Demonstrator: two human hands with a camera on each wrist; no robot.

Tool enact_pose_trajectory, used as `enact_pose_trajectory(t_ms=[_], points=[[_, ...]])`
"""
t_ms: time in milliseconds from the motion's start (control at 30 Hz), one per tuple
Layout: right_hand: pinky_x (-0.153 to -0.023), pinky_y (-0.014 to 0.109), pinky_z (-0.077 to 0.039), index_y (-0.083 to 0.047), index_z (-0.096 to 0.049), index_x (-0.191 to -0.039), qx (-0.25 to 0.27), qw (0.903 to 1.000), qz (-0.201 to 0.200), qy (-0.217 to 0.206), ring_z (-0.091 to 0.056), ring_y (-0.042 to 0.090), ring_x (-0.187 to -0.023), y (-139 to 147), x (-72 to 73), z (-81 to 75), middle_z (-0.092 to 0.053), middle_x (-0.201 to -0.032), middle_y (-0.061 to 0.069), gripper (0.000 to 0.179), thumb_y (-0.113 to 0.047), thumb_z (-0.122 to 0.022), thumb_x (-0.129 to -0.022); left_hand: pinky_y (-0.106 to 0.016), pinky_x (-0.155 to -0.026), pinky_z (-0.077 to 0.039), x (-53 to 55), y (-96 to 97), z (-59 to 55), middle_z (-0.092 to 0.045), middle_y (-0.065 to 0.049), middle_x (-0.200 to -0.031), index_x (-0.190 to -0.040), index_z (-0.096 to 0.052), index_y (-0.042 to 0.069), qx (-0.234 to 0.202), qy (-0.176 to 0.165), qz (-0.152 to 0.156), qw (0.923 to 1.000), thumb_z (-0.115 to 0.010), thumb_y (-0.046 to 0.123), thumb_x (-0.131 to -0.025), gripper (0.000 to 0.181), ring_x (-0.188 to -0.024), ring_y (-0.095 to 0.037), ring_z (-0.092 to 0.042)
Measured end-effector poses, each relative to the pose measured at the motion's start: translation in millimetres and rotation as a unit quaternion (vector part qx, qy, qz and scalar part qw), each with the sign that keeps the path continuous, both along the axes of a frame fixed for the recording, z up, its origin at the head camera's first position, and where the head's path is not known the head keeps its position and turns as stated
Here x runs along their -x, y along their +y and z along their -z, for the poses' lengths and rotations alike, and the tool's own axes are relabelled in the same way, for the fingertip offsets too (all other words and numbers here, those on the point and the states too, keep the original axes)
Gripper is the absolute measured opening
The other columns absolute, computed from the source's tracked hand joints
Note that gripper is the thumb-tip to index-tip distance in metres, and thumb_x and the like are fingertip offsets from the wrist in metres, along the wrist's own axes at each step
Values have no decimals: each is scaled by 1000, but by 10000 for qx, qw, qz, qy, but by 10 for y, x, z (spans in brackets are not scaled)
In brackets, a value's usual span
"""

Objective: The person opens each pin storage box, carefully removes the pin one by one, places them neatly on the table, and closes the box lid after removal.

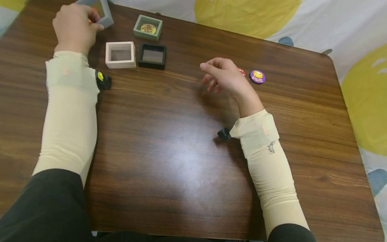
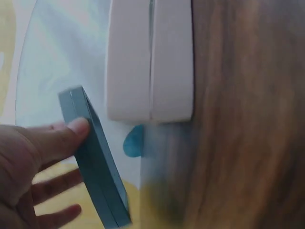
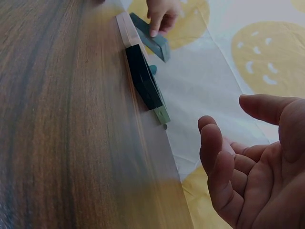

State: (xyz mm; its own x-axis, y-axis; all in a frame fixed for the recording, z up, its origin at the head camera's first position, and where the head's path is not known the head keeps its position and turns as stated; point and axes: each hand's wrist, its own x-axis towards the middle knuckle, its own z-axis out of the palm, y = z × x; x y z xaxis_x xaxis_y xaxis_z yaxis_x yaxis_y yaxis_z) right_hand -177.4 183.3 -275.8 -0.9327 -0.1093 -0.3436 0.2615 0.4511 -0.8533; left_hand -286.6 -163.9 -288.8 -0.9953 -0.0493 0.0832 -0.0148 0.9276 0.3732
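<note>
My left hand (image 1: 74, 27) pinches a blue-grey display frame (image 1: 108, 21) at the table's far left, and something orange shows within it. Seen from the left wrist, that frame (image 2: 97, 171) stands tilted, the thumb on its edge and the lower fingers behind it. To its right sit a white box frame (image 1: 121, 65), a black box frame (image 1: 152, 65) and a green box frame (image 1: 137, 33) with a round yellow badge (image 1: 148, 28) inside. My right hand (image 1: 226, 75) hovers over the middle right, fingers loosely bent, holding nothing. It partly covers a red badge (image 1: 242, 71).
A purple round badge (image 1: 257, 76) lies right of the red one. The brown wooden table (image 1: 169, 141) ends at the back against a white cloth (image 1: 314, 20) with yellow circles. Small black devices (image 1: 224, 134) protrude from both wrists.
</note>
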Motion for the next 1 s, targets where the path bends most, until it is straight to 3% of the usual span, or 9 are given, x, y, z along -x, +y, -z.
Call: enact_pose_trajectory(t_ms=[67,200,300,567,633,700,767,900,1000], points=[[-47,22,-43,-2,-54,-117,0,10000,-5,-5,-57,10,-50,-5,-1,0,-65,-68,-3,37,-32,-55,-95,-56,-78,-36,-17,21,-34,-60,-22,-125,-125,-59,4,106,69,57,9999,-54,26,-96,36,-117,-48,-50],[-47,22,-43,-2,-54,-117,-6,10000,-26,7,-57,9,-49,-18,2,-3,-64,-68,-3,37,-32,-55,-95,-63,-96,-34,-87,74,-115,-59,-22,-126,-122,-61,3,75,419,335,9985,-55,23,-96,33,-119,-49,-49],[-46,22,-43,-2,-54,-117,-9,10000,-35,28,-57,9,-49,-26,9,-6,-64,-68,-3,37,-32,-55,-95,-63,-100,-32,-156,129,-198,-61,-21,-125,-119,-62,2,27,650,602,9961,-55,19,-96,30,-119,-46,-49],[-47,22,-43,-2,-54,-117,-10,10000,-81,32,-57,9,-50,-28,13,-7,-64,-69,-3,37,-32,-55,-95,-53,-114,-19,-365,439,-455,-58,-18,-131,-123,-61,5,-90,786,1200,9896,-49,19,-98,31,-127,-37,-46],[-47,22,-43,-2,-54,-117,-19,10000,-83,36,-57,10,-50,-25,10,-8,-64,-68,-3,37,-32,-55,-95,-49,-113,-23,-426,542,-532,-57,-18,-131,-125,-60,5,-254,728,1421,9868,-49,20,-98,32,-124,-35,-48],[-47,22,-43,-2,-54,-117,-20,10000,-73,38,-57,10,-50,-22,9,-9,-65,-68,-3,37,-32,-55,-95,-40,-107,-35,-485,638,-602,-59,-13,-128,-124,-59,5,-475,764,1648,9822,-50,21,-97,32,-114,-26,-53],[-47,22,-43,-2,-54,-117,-24,10000,-75,50,-57,10,-50,-20,8,-10,-65,-68,-3,37,-32,-55,-95,-29,-93,-42,-546,717,-661,-62,-1,-114,-123,-60,7,-806,802,1847,9762,-54,22,-95,32,-100,-13,-52],[-47,22,-43,-2,-54,-117,-7,9999,-88,74,-57,10,-50,-20,6,-10,-65,-68,-3,38,-32,-55,-95,-16,-76,-38,-664,834,-747,-48,22,-94,-120,-62,10,-1508,849,2268,9584,-62,25,-91,32,-83,4,-43],[-47,22,-43,-1,-54,-117,17,9999,-95,86,-57,10,-50,-24,9,-10,-65,-69,-3,38,-32,-55,-95,-17,-79,-40,-741,887,-793,-49,25,-93,-118,-63,11,-1901,789,2564,9444,-66,25,-88,33,-86,3,-46]])
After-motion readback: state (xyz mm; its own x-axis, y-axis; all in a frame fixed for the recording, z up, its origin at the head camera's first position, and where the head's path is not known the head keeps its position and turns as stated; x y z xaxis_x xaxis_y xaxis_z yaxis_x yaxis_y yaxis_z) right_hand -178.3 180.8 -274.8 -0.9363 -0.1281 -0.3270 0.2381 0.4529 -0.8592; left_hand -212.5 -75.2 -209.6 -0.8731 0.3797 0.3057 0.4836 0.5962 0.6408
